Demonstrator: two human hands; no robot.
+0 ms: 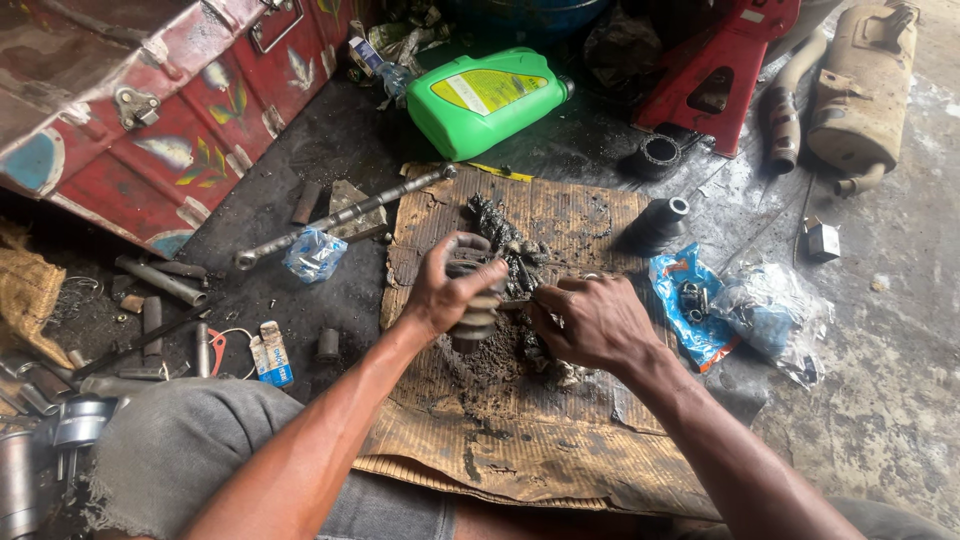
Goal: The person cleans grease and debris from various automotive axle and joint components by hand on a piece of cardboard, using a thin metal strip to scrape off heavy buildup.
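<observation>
left hand (450, 290) gripping greasy black ribbed rubber boot (478, 315) | right hand (590, 320) closed on small metal tool (520, 303) | over dirty brown cardboard sheet (560, 430)

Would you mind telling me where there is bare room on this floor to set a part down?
The concrete right of the plastic bags is bare, as is the cardboard's near edge. It is crowded left of the cardboard, among the pipes, and around both hands, left and right.

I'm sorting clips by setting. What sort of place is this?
Probably a vehicle repair workshop floor: a green oil jug, an exhaust muffler and a steel shaft lie around greasy cardboard, where the left hand grips a ribbed rubber boot.
</observation>
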